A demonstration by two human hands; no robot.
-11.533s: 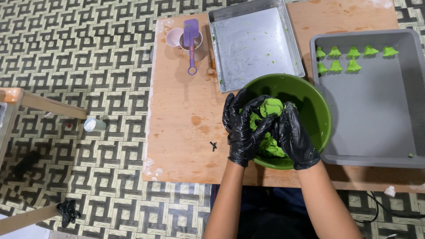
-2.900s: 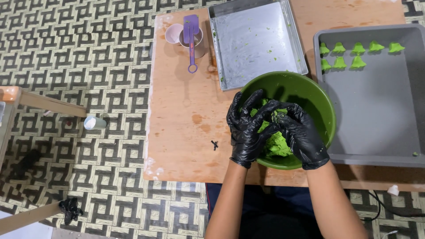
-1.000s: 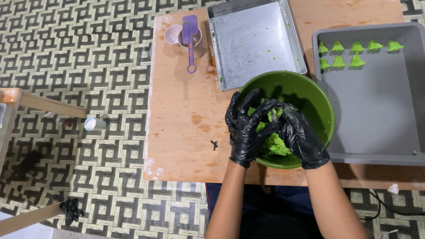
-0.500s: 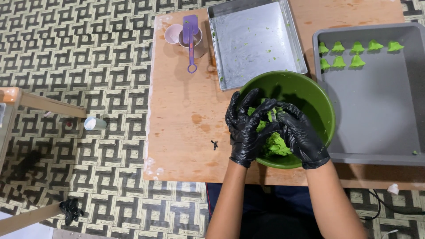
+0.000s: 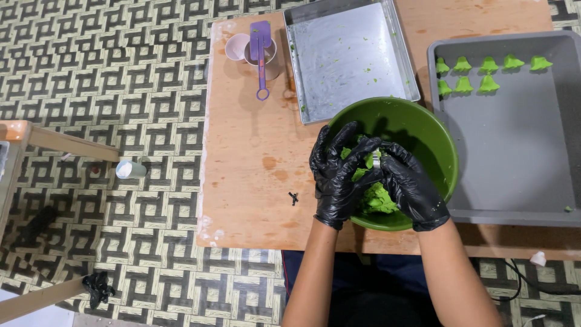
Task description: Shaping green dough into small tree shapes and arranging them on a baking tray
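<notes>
Both hands wear black gloves and work inside a green bowl (image 5: pixel 423 130) standing at the near edge of a wooden table (image 5: pixel 248 169). The left hand (image 5: pixel 336 172) is curled over a lump of green dough (image 5: pixel 378 197), fingers bent around its upper part. The right hand (image 5: pixel 411 188) is closed on the same lump from the other side, and a small metallic piece (image 5: pixel 376 158) shows between the fingertips of the two hands — what it is cannot be told. The rest of the dough lies in the bottom of the bowl, near its front wall.

Containers noted:
- A grey tray (image 5: pixel 514 145) stands just right of the bowl. It holds eight small green cone-like shapes (image 5: pixel 489 63), set in two rows along its far edge; the remaining floor of the tray is bare save one green speck in the near right corner.
- A metal baking pan (image 5: pixel 348 57) stands beyond the bowl, slightly askew. It holds only green crumbs and smears.
- Two small cups stand at the far left corner of the table — a pink cup (image 5: pixel 236 45) and a brownish cup (image 5: pixel 269 63) beside it. A purple spatula (image 5: pixel 261 54) rests across the brownish one, handle pointing towards the person.

A small dark scrap (image 5: pixel 293 198) lies on the table left of the bowl.
</notes>
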